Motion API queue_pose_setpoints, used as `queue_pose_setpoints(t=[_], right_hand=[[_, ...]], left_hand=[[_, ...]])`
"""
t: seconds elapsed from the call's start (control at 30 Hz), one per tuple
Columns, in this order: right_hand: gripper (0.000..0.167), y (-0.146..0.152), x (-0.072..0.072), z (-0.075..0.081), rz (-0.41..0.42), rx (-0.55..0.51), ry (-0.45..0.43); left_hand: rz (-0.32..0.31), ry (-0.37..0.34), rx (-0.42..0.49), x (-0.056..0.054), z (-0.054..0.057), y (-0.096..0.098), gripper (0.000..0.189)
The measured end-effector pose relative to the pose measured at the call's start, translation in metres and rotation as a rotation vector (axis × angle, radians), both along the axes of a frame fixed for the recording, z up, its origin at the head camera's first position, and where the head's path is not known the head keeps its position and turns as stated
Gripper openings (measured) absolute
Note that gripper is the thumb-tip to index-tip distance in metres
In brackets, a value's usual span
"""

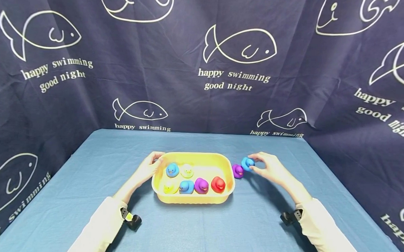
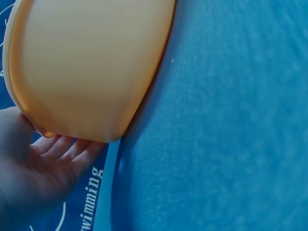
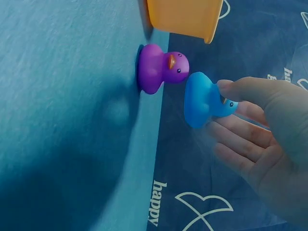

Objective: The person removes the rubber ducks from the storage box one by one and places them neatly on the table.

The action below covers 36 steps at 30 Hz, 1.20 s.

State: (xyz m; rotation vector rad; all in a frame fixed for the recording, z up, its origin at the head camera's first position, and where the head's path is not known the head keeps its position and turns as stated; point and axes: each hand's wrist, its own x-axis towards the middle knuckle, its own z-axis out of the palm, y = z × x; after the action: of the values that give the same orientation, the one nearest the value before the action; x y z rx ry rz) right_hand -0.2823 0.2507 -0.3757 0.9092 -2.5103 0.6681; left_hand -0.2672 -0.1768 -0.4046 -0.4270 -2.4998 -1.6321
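Observation:
My left hand (image 1: pixel 149 166) grips the left end of a yellow plastic tub (image 1: pixel 192 199), the thumb at its rim and the fingers along the outer wall in the left wrist view. On the other side, my right hand (image 1: pixel 268 167) pinches a blue rubber duck (image 1: pixel 246 164) between thumb and fingers. That duck is raised off the table in the right wrist view. Just beside it, a purple rubber duck (image 3: pixel 153 70) sits upright on the cloth, close to the tub's right wall.
Inside the tub are a red duck (image 1: pixel 218 184), a purple duck (image 1: pixel 201 186), two blue ducks and two yellow ones. Blue cloth (image 1: pixel 198 233) covers the table. Dark curtains (image 1: pixel 184 62) with fish drawings stand behind it and at both sides.

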Motion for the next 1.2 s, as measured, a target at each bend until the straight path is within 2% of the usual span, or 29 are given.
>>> queue_pose_setpoints(t=[0.1,0.27,0.5,0.57,0.97,1.2], right_hand=[[0.031,0.002,0.0,-0.001,-0.002,0.001,0.002],[0.03,0.004,0.001,-0.003,-0.01,0.0,0.007],[0.029,0.009,-0.001,-0.011,-0.028,0.025,-0.016],[0.029,0.011,-0.002,-0.013,-0.034,0.038,-0.032],[0.027,0.015,-0.003,-0.023,-0.031,0.044,-0.099],[0.027,0.015,-0.004,-0.026,-0.025,0.049,-0.085]], left_hand=[[0.003,-0.009,-0.004,0.005,0.006,0.002,0.028],[0.004,-0.008,-0.013,0.003,0.005,0.001,0.029],[0.012,-0.021,0.005,-0.017,-0.02,-0.008,0.03],[0.013,-0.014,-0.002,-0.019,-0.023,-0.009,0.031],[0.012,0.007,-0.009,-0.019,-0.024,-0.008,0.03],[0.016,0.012,-0.008,-0.018,-0.022,-0.008,0.031]])
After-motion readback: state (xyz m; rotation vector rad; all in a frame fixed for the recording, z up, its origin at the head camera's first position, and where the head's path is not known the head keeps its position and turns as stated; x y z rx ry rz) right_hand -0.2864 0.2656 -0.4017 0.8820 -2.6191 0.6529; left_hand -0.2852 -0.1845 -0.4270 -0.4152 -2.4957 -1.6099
